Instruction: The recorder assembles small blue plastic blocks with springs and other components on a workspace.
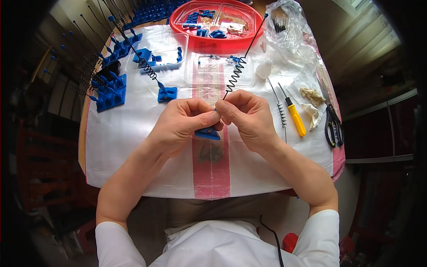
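My left hand (180,124) grips a small blue plastic base (208,133) over the middle of the table. My right hand (249,118) pinches the lower end of a black wire antenna with a coiled spring section (237,73), which rises up and to the right to a blue tip near the red tray. The two hands touch at the fingertips, where the wire meets the base. A finished piece, blue base (167,94) with a coiled wire (147,66), stands just beyond my left hand.
Several finished blue-based antennas (109,91) crowd the left edge. Clear plastic trays (220,69) and a red tray (217,20) of parts lie at the back. To the right lie a loose spring wire (280,111), a yellow screwdriver (294,116), scissors (332,124) and plastic bags (289,26).
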`<action>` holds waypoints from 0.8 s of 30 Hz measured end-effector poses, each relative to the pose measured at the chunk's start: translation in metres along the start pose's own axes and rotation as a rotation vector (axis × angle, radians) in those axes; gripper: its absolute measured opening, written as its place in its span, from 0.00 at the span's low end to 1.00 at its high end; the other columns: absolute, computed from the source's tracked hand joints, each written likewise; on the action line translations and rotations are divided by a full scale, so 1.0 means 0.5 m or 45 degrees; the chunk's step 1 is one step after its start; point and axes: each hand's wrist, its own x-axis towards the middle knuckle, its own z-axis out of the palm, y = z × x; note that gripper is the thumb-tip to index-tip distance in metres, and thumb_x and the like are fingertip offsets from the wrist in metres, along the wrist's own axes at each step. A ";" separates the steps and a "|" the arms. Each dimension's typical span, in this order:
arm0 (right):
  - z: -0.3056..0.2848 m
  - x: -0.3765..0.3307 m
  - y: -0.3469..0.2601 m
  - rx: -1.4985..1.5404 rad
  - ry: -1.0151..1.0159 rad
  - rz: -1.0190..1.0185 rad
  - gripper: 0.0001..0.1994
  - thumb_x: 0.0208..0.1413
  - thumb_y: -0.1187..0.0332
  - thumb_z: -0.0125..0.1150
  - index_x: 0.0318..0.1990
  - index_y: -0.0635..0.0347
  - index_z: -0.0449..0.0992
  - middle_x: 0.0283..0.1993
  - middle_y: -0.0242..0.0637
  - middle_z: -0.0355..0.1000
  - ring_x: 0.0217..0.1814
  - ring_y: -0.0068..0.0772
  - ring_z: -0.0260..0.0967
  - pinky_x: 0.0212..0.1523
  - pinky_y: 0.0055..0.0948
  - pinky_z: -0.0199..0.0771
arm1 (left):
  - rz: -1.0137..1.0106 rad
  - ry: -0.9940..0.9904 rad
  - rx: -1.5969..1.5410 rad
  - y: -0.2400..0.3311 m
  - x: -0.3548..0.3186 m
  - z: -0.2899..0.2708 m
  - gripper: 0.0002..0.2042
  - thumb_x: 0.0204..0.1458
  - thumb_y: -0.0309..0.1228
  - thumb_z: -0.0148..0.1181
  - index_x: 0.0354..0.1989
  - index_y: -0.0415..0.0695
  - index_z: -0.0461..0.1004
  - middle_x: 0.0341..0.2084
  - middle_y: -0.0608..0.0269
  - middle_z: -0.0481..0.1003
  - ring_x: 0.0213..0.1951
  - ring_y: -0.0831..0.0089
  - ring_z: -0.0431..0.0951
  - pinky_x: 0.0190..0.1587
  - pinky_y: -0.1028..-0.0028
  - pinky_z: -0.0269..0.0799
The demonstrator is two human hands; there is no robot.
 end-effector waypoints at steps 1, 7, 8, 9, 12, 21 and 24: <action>0.001 0.000 0.000 0.028 -0.006 0.004 0.08 0.58 0.70 0.66 0.37 0.67 0.78 0.32 0.32 0.76 0.32 0.17 0.70 0.35 0.21 0.72 | 0.009 -0.018 -0.025 0.003 0.000 0.002 0.10 0.57 0.32 0.64 0.39 0.36 0.78 0.30 0.57 0.80 0.35 0.73 0.81 0.42 0.74 0.77; -0.019 0.017 -0.009 0.079 0.095 -0.146 0.14 0.59 0.66 0.65 0.45 0.68 0.78 0.33 0.31 0.76 0.30 0.17 0.66 0.34 0.21 0.68 | -0.041 -0.077 -0.039 0.022 -0.004 0.008 0.10 0.56 0.31 0.63 0.38 0.36 0.76 0.27 0.59 0.78 0.34 0.71 0.80 0.40 0.74 0.76; -0.027 0.020 -0.015 0.106 0.087 -0.151 0.14 0.59 0.65 0.65 0.45 0.68 0.78 0.33 0.31 0.76 0.30 0.17 0.66 0.34 0.21 0.68 | -0.053 -0.090 -0.031 0.023 -0.005 0.005 0.09 0.56 0.31 0.63 0.38 0.36 0.76 0.26 0.59 0.78 0.34 0.71 0.80 0.40 0.74 0.76; -0.032 0.023 -0.024 0.137 0.074 -0.156 0.15 0.59 0.64 0.66 0.45 0.68 0.78 0.33 0.31 0.76 0.30 0.17 0.66 0.34 0.21 0.68 | -0.064 -0.096 -0.019 0.025 -0.007 0.004 0.09 0.55 0.30 0.64 0.37 0.36 0.76 0.26 0.59 0.78 0.34 0.71 0.80 0.40 0.74 0.75; -0.029 0.022 -0.030 0.159 0.105 -0.196 0.15 0.58 0.63 0.67 0.44 0.67 0.79 0.32 0.31 0.75 0.30 0.17 0.66 0.33 0.21 0.67 | -0.065 -0.070 -0.002 0.018 -0.006 0.001 0.09 0.55 0.30 0.64 0.36 0.36 0.76 0.25 0.59 0.78 0.33 0.71 0.79 0.40 0.74 0.74; -0.036 0.018 -0.022 0.147 0.109 -0.217 0.14 0.58 0.63 0.67 0.42 0.66 0.79 0.33 0.31 0.76 0.31 0.18 0.67 0.34 0.21 0.67 | -0.058 -0.055 0.050 0.017 -0.004 0.005 0.09 0.56 0.30 0.64 0.36 0.36 0.76 0.26 0.59 0.77 0.32 0.71 0.78 0.39 0.74 0.74; -0.032 0.019 -0.022 0.183 0.090 -0.223 0.13 0.58 0.63 0.66 0.42 0.66 0.79 0.34 0.32 0.76 0.32 0.19 0.68 0.35 0.21 0.68 | -0.054 -0.106 -0.014 0.014 -0.004 0.001 0.09 0.56 0.30 0.63 0.37 0.36 0.76 0.26 0.59 0.77 0.32 0.71 0.78 0.39 0.74 0.74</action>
